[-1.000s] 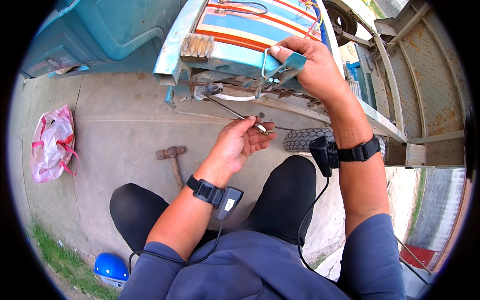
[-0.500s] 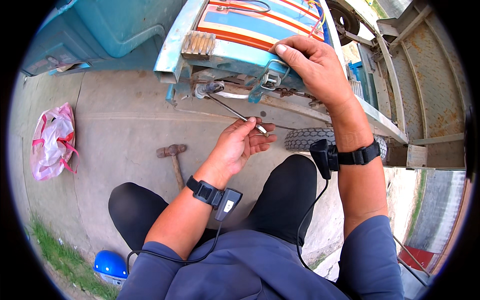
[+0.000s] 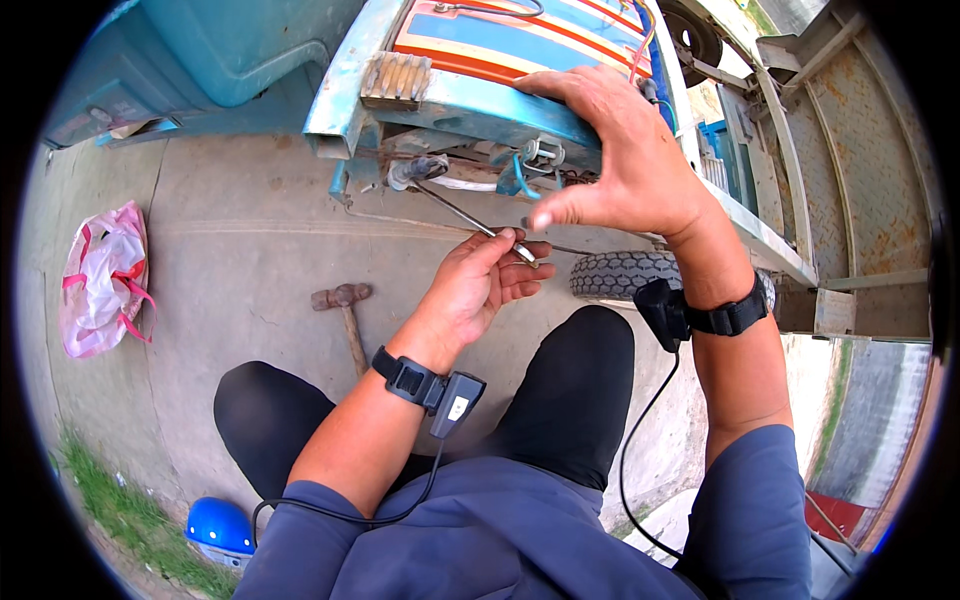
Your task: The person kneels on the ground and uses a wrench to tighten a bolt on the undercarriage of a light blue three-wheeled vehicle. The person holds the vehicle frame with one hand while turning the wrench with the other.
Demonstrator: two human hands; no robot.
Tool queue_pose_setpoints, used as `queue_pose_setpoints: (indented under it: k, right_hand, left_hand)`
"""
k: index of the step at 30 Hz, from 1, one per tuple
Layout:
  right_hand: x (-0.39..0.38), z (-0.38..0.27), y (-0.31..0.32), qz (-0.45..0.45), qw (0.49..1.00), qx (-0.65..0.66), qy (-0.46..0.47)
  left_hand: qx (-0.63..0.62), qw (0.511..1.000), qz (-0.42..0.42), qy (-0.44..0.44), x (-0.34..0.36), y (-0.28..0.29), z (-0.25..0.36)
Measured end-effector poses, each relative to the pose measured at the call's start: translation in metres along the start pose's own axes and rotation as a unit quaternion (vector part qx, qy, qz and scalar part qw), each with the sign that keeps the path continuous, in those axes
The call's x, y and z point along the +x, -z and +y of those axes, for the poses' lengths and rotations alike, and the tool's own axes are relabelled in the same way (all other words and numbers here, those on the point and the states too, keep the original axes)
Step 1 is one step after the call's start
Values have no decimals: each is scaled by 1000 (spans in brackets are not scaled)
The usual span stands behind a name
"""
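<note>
My left hand (image 3: 478, 285) pinches the near end of a slim metal rod (image 3: 462, 213) between thumb and fingers. Its far end meets a grey round fitting (image 3: 415, 172) under a light-blue metal frame beam (image 3: 500, 107). My right hand (image 3: 630, 170) spans the beam with thumb and fingers wide apart. The fingertips lie at its upper edge, while the thumb is below, near a metal latch (image 3: 543, 152). A blue hook-like piece (image 3: 522, 176) hangs beside that latch. Behind the beam sits a striped red, blue and cream panel (image 3: 520, 48) with wires.
A hammer (image 3: 342, 297) lies on the concrete before my knees. To the left is a pink-and-white plastic bag (image 3: 105, 282); a blue helmet (image 3: 220, 527) rests near the grass. A tyre (image 3: 625, 274) and a rusty metal bed (image 3: 865, 160) are at right; a teal body panel (image 3: 220, 60) is upper left.
My right hand has opened wide, its thumb dropping from the beam to below it. The latch's loop no longer stands up against the beam. My left hand keeps its hold on the rod.
</note>
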State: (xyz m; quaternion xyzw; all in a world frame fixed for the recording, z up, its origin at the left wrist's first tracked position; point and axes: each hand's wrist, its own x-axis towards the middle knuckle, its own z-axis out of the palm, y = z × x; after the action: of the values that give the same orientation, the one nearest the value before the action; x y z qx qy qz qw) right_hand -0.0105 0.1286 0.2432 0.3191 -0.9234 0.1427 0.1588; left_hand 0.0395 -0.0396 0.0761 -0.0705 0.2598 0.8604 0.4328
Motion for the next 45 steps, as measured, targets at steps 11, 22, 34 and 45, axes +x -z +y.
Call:
queue_pose_setpoints:
  k: [11,22,34,45]
  right_hand:
    - [5,-13,-10,-27,992,-122,-12]
    - [5,-16,-15,-47,982,-179,-38]
    - [3,-15,-20,-46,979,-184,-80]
    - [3,-14,-18,-59,973,-200,-100]
  left_hand:
    - [-6,1000,5,5,6,0,0]
    - [-23,1000,9,1,12,-3,-1]
    - [-71,997,17,-7,3,-22,16]
    - [-61,994,91,-2,-7,-31,15]
